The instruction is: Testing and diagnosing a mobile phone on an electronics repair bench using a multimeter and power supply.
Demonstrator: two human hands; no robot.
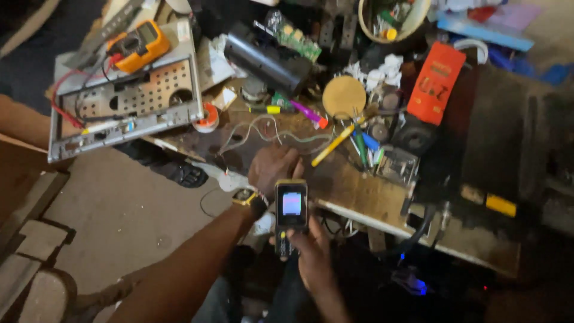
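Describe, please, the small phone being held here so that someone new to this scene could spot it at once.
Start at the cluttered wooden workbench and come down to its near edge, where the two hands meet. The right hand holds a small bar phone upright, with the left hand just above it. Its lit, pinkish screen and gold trim set it apart from the tools around it.
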